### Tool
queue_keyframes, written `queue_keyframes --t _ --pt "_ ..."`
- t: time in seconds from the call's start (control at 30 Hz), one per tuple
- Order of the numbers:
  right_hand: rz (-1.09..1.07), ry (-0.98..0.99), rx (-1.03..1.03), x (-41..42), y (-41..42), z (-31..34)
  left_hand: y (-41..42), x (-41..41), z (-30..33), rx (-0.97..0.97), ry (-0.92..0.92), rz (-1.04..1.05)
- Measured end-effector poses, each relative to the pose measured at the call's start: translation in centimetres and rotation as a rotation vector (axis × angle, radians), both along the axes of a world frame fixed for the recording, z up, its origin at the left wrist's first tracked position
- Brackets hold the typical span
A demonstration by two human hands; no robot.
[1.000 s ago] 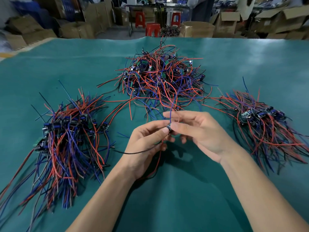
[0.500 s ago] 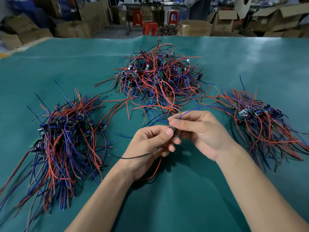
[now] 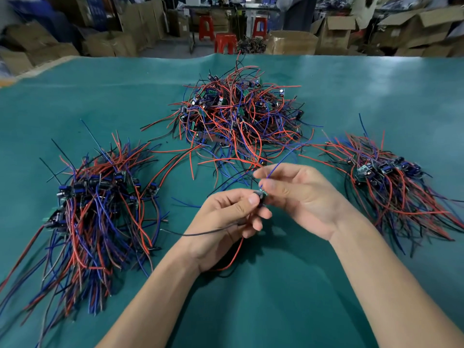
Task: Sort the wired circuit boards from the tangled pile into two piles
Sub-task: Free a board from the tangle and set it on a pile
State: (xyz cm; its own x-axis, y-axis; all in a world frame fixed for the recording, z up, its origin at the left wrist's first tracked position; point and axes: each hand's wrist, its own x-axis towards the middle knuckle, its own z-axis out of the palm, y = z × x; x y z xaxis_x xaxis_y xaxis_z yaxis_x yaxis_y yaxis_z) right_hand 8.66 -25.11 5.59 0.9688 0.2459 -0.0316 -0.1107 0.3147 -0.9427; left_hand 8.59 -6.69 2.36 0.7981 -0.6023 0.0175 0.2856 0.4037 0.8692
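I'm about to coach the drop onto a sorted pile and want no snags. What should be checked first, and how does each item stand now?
1. Board gripped: ok, left hand pinches it.
2. Blue wire controlled: ok, right hand pinches it.
3. Blue wire free of the tangled pile: cannot tell, its far end runs toward the pile's edge.
4. Black wire and red wire clear of the left pile: ok.
5. Right pile reachable: ok, beside the right hand.
6. Which pile it belongs in: cannot tell.
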Motion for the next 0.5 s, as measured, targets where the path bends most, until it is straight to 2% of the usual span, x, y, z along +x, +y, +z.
queue_keyframes --t 0.1,0.17,0.5 --pt "0.109 0.031 0.057 -0.2 0.6 -0.1 0.2 0.1 0.1 -0.034 0.012 -0.001" --pt "0.105 0.063 0.095 -0.3 0.9 0.0 0.2 0.1 0.1 -0.044 0.007 -0.018" --pt "-0.241 0.128 0.254 0.0 1.5 0.2 0.0 -0.1 0.3 -0.038 0.002 -0.090"
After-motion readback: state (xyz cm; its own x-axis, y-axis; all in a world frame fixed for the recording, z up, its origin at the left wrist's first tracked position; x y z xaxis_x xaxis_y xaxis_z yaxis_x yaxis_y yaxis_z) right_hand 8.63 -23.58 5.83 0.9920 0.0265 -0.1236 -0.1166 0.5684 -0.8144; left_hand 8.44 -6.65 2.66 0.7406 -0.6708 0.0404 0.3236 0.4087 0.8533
